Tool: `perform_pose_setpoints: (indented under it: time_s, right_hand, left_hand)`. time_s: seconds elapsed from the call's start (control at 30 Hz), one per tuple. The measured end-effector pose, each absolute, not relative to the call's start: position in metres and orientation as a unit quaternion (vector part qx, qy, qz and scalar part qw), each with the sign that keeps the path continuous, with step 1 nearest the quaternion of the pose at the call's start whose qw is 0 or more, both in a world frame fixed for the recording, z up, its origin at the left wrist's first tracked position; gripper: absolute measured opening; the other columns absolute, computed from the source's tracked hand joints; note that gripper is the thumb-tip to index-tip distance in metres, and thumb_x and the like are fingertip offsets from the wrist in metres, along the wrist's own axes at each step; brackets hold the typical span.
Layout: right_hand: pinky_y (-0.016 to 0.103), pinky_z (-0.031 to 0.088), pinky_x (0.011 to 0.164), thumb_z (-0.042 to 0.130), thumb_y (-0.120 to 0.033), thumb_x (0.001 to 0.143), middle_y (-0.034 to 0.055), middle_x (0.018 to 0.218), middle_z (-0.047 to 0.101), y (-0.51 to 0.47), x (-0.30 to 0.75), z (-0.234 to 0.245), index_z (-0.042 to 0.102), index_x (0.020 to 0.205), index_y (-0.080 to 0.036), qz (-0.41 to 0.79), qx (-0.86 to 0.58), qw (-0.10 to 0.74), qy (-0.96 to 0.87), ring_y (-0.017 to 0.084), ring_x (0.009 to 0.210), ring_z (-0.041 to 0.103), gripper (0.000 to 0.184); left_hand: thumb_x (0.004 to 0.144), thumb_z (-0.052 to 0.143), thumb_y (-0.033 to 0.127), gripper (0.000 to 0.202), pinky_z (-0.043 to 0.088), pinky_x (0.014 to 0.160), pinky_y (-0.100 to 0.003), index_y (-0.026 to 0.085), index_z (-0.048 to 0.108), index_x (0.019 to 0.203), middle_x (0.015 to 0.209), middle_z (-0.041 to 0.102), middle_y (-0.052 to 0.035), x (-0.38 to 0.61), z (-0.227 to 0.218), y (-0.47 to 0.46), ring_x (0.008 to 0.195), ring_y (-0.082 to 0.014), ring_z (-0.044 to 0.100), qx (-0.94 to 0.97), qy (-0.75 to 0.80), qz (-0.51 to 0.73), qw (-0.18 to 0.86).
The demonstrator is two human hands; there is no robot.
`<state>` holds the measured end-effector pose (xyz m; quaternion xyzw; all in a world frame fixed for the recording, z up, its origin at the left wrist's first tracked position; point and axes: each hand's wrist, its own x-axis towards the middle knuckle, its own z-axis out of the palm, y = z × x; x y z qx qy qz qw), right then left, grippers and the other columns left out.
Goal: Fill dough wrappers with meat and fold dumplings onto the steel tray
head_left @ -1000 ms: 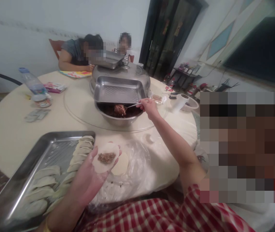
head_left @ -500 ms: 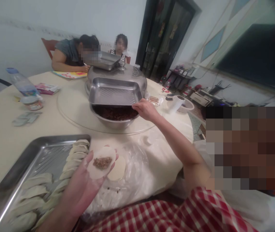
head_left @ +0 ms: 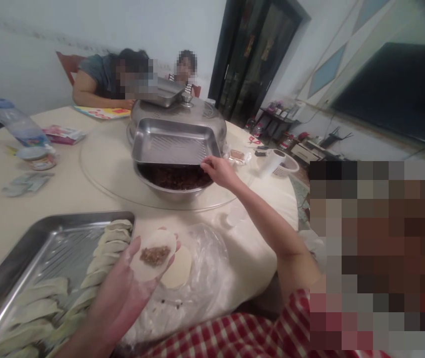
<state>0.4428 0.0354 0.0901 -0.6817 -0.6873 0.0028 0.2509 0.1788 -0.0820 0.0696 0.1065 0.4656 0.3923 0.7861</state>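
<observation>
On my left hand [head_left: 123,283] lies a round dumpling wrapper [head_left: 140,271] with a mound of meat filling [head_left: 155,255] at its middle; the fingers cup its far edge. My right hand [head_left: 218,171] pinches the near right corner of a shallow metal tray [head_left: 177,149]. That tray rests tilted over a steel bowl [head_left: 177,194] of dark filling, covering its far part. Under and beside my left hand, another wrapper [head_left: 178,268] sits on a clear plastic bag [head_left: 212,258]. Rows of folded dumplings [head_left: 102,261] fill parts of a large metal tray [head_left: 48,223] at the left.
Behind the bowl stands a big lidded pan [head_left: 212,117] with another metal tray [head_left: 169,92] on top. A plastic bottle [head_left: 22,124] and a small tub [head_left: 37,158] are at the left. A basket [head_left: 287,163] stands at the right. Two people sit across the round table.
The view has shifted slightly, so most things sit a little further left. My right hand stays on the tray's corner and my left hand still bears the filled wrapper.
</observation>
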Motion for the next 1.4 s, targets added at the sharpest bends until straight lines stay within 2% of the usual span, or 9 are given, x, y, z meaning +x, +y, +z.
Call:
perform_pose_setpoints:
  time_s: [0.17, 0.33, 0.47, 0.6, 0.77, 0.93, 1.1, 1.2, 1.4]
  right_hand:
    - [0.028, 0.045, 0.08, 0.049, -0.026, 0.093, 0.005, 0.081, 0.073, 0.027, 0.448, 0.097, 0.067, 0.091, -0.019, -0.001, -0.702, 0.279, -0.655, 0.02, 0.081, 0.068, 0.02]
    - [0.032, 0.046, 0.084, 0.049, -0.016, 0.088, 0.0073, 0.082, 0.074, 0.031, 0.44, 0.093, 0.067, 0.092, -0.018, 0.03, -0.714, 0.285, -0.639, 0.023, 0.087, 0.068, 0.018]
    - [0.026, 0.05, 0.072, 0.053, -0.015, 0.084, 0.0009, 0.07, 0.073, 0.037, 0.441, 0.091, 0.065, 0.088, -0.018, 0.106, -0.694, 0.305, -0.644, 0.015, 0.068, 0.067, 0.013]
    - [0.02, 0.048, 0.059, 0.052, -0.024, 0.088, 0.0013, 0.069, 0.073, 0.038, 0.45, 0.087, 0.06, 0.077, -0.018, 0.144, -0.677, 0.349, -0.631, 0.01, 0.057, 0.064, 0.014]
    - [0.02, 0.048, 0.058, 0.05, -0.027, 0.09, 0.0018, 0.073, 0.074, 0.039, 0.452, 0.078, 0.058, 0.078, -0.019, 0.134, -0.673, 0.401, -0.607, 0.01, 0.056, 0.063, 0.017]
    - [0.022, 0.05, 0.063, 0.054, -0.024, 0.088, 0.0003, 0.068, 0.073, 0.042, 0.446, 0.073, 0.058, 0.073, -0.019, 0.125, -0.669, 0.412, -0.606, 0.011, 0.058, 0.064, 0.017]
    - [0.023, 0.051, 0.063, 0.054, -0.027, 0.089, 0.0009, 0.069, 0.073, 0.034, 0.445, 0.076, 0.06, 0.075, -0.019, 0.112, -0.661, 0.434, -0.602, 0.012, 0.061, 0.065, 0.017]
    - [0.021, 0.049, 0.057, 0.052, -0.031, 0.09, 0.0009, 0.068, 0.073, 0.031, 0.443, 0.074, 0.061, 0.077, -0.019, 0.129, -0.648, 0.457, -0.595, 0.011, 0.056, 0.064, 0.02]
    - [0.023, 0.049, 0.061, 0.053, -0.027, 0.091, -0.0001, 0.066, 0.073, 0.037, 0.435, 0.066, 0.062, 0.077, -0.019, 0.092, -0.67, 0.417, -0.607, 0.012, 0.059, 0.064, 0.018]
  left_hand:
    - [0.098, 0.041, 0.021, 0.043, 0.062, 0.081, -0.037, 0.008, 0.05, 0.138, 0.111, 0.073, -0.0163, 0.177, 0.061, -0.078, 0.098, -0.0253, 0.072, 0.108, 0.46, 0.399, 0.786]
    - [0.098, 0.039, 0.019, 0.044, 0.062, 0.078, -0.034, 0.005, 0.047, 0.139, 0.107, 0.074, -0.0178, 0.18, 0.066, -0.078, 0.094, -0.0245, 0.073, 0.117, 0.472, 0.4, 0.777]
    - [0.098, 0.039, 0.019, 0.042, 0.063, 0.077, -0.035, 0.003, 0.049, 0.136, 0.106, 0.074, -0.0189, 0.18, 0.066, -0.077, 0.096, -0.0255, 0.073, 0.118, 0.468, 0.399, 0.78]
    - [0.1, 0.036, 0.021, 0.041, 0.063, 0.077, -0.036, 0.005, 0.051, 0.134, 0.107, 0.074, -0.0189, 0.177, 0.061, -0.075, 0.098, -0.0263, 0.072, 0.108, 0.466, 0.397, 0.784]
    - [0.098, 0.038, 0.018, 0.042, 0.063, 0.077, -0.036, 0.005, 0.05, 0.136, 0.105, 0.074, -0.0187, 0.181, 0.063, -0.075, 0.097, -0.027, 0.072, 0.115, 0.466, 0.4, 0.781]
    - [0.096, 0.036, 0.013, 0.042, 0.064, 0.069, -0.034, 0.011, 0.054, 0.134, 0.102, 0.076, -0.0155, 0.184, 0.066, -0.076, 0.09, -0.0254, 0.074, 0.086, 0.486, 0.413, 0.766]
    - [0.098, 0.039, 0.019, 0.038, 0.064, 0.072, -0.037, 0.003, 0.059, 0.126, 0.104, 0.075, -0.0204, 0.182, 0.062, -0.076, 0.094, -0.0283, 0.073, 0.084, 0.482, 0.406, 0.772]
    - [0.098, 0.038, 0.018, 0.037, 0.064, 0.072, -0.037, 0.005, 0.06, 0.125, 0.105, 0.075, -0.019, 0.183, 0.062, -0.076, 0.093, -0.0272, 0.073, 0.078, 0.479, 0.407, 0.774]
    - [0.096, 0.041, 0.017, 0.035, 0.064, 0.071, -0.035, 0.006, 0.062, 0.122, 0.105, 0.075, -0.0186, 0.182, 0.062, -0.077, 0.092, -0.0279, 0.074, 0.085, 0.483, 0.408, 0.771]
